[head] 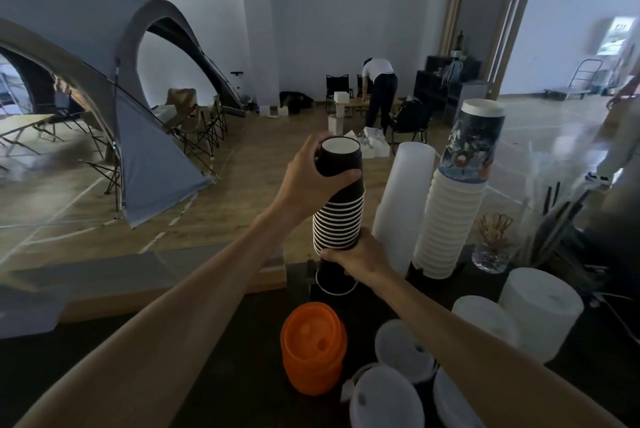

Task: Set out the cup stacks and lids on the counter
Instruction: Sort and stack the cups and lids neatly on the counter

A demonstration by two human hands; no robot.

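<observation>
A tall upside-down stack of black paper cups (341,216) stands at the middle of the dark counter (242,358). My left hand (311,182) grips the top cup of it. Round the bottom cups, just above the counter, my right hand (360,256) is curled. Right of it stand a stack of frosted cups (403,199) and a leaning stack of white cups (450,220) topped by a printed cup (472,143). An orange lid stack (313,348) sits in front. White lid stacks (542,310) and translucent lids (403,348) lie under and right of my right forearm.
A glass of wooden stirrers (491,244) and black straws (552,199) stand at the counter's right. Beyond the counter lies a wooden floor with a grey tent (104,88), folding chairs and a person bending over a low table (379,92).
</observation>
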